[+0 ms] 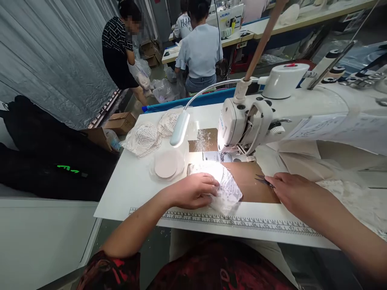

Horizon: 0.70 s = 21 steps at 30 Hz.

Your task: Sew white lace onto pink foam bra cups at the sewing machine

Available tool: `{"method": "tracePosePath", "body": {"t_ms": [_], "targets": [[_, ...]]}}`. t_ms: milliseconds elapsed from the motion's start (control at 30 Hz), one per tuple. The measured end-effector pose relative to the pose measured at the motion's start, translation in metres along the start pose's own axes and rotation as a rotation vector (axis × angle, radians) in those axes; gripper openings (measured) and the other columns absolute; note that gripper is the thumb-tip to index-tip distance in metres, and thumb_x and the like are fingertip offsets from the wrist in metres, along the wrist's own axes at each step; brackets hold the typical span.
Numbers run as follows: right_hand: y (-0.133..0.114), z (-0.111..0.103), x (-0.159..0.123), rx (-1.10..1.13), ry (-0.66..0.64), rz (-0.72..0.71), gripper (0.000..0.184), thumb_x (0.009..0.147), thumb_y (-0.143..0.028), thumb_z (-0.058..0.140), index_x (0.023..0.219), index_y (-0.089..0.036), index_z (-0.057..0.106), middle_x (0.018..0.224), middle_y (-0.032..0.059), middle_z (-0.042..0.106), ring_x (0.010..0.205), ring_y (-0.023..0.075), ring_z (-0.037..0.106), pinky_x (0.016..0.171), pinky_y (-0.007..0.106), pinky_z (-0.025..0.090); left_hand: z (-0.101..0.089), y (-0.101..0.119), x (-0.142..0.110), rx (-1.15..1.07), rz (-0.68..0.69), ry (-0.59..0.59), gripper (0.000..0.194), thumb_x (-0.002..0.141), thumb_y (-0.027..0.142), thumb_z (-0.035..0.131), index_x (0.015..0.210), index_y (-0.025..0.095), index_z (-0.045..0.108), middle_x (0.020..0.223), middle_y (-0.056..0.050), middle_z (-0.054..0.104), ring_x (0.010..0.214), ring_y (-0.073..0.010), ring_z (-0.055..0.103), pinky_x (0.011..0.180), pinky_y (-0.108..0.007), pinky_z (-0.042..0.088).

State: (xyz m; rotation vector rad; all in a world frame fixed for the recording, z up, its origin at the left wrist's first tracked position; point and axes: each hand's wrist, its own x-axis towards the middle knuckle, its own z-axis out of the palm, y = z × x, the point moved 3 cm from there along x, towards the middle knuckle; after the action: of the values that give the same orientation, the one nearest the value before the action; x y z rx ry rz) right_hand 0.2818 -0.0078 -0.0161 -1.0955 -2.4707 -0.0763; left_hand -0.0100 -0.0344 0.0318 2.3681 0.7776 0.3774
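Under the lamp lies a white lace piece [228,187], spread in front of the needle area on a brown sheet [250,177]. My left hand [195,191] is on its left part, fingers bent and gripping the fabric; the thumb side is partly hidden. In my right hand [286,187] is a small pair of thread snips [263,181], blades pointing left over the brown sheet, apart from the lace. The sewing machine [238,125] stands just behind the lace, its presser foot area brightly lit.
Stacked lace pieces [143,139] and a round beige disc [166,164] lie at the table's left. A lamp [180,129] hangs over the table. More white lace [356,201] is piled right. A printed ruler [223,220] runs along the front edge. Co-workers [198,52] are beyond.
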Motion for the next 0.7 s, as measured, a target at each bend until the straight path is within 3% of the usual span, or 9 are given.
{"method": "tracePosePath", "body": {"t_ms": [100,233,367,467,533,700], "targets": [[0.003,0.011,-0.006,-0.142,-0.159,-0.046,0.021,0.086,-0.012,0.044,0.089,-0.017,0.065,0.072,0.0114,0.060,0.064,0.0244,0.056,0.056,0.039,0.037,-0.007,-0.004,-0.001,-0.072,-0.100,0.118,0.032,0.084,0.028,0.062,0.112,0.015,0.064,0.126,-0.013,0.059,0.120,-0.0216,0.053,0.103,-0.037,0.043],[0.004,0.014,-0.006,-0.221,-0.213,-0.044,0.033,0.082,-0.004,0.039,0.100,-0.015,0.066,0.084,0.0127,0.064,0.069,0.0247,0.058,0.061,0.037,0.042,-0.020,-0.029,0.010,-0.163,-0.330,0.288,0.051,0.078,0.038,0.068,0.122,0.015,0.059,0.131,-0.013,0.056,0.126,-0.0256,0.048,0.106,-0.040,0.040],[-0.001,0.010,-0.001,-0.317,-0.231,0.037,0.029,0.088,-0.010,0.037,0.093,-0.013,0.066,0.082,0.0120,0.065,0.071,0.0262,0.060,0.062,0.037,0.044,-0.016,-0.052,0.031,-0.242,-0.448,0.214,0.070,0.072,0.043,0.072,0.132,0.014,0.051,0.139,-0.014,0.049,0.127,-0.0293,0.048,0.106,-0.041,0.040],[-0.006,0.006,0.005,-0.314,-0.267,0.139,0.028,0.090,-0.017,0.039,0.076,-0.017,0.063,0.077,0.0109,0.065,0.072,0.0262,0.062,0.060,0.036,0.043,-0.011,-0.060,0.043,-0.226,-0.487,0.170,0.065,0.069,0.037,0.074,0.126,0.013,0.056,0.132,-0.013,0.056,0.118,-0.0294,0.054,0.101,-0.039,0.043],[-0.012,0.004,0.009,-0.245,-0.276,0.183,0.029,0.091,-0.020,0.038,0.072,-0.018,0.060,0.078,0.0108,0.067,0.072,0.0259,0.064,0.059,0.035,0.043,-0.008,-0.061,0.044,-0.280,-0.532,0.165,0.055,0.069,0.035,0.073,0.118,0.014,0.061,0.118,-0.010,0.064,0.104,-0.0270,0.061,0.089,-0.036,0.049],[-0.027,0.007,0.027,0.119,-0.314,0.288,0.036,0.093,-0.035,0.032,0.096,-0.017,0.062,0.074,0.0080,0.070,0.062,0.0234,0.064,0.052,0.033,0.043,0.005,-0.061,0.037,-0.800,-0.558,0.199,0.035,0.067,0.035,0.075,0.091,0.012,0.064,0.083,-0.005,0.065,0.070,-0.0152,0.061,0.061,-0.024,0.047]]}}
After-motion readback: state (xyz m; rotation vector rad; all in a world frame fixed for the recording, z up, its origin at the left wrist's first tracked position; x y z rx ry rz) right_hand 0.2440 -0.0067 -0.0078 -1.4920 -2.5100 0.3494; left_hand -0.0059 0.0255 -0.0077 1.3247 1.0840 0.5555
